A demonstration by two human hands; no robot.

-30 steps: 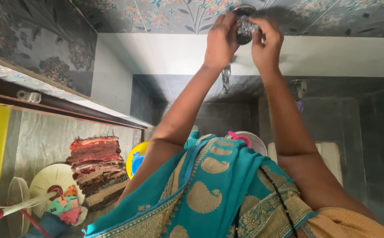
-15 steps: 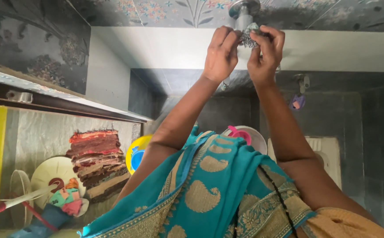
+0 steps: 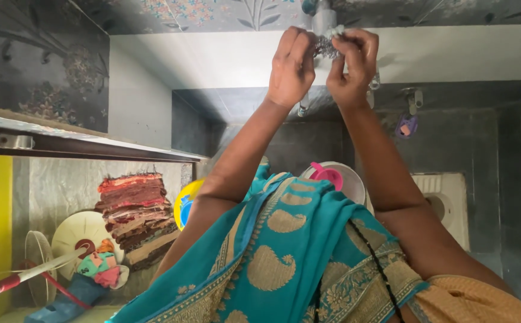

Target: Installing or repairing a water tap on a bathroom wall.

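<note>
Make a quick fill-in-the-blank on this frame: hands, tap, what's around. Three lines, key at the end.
1. Both hands, the left hand and the right hand, are raised to a metal ____ on the wall.
2. Between the fingertips sits a wad of steel wool, pressed against the tap, and its colour is ____.
3. The folded cloths are piled in a ____ beside the yellow plate.

Missing words: tap; silver; stack
</note>
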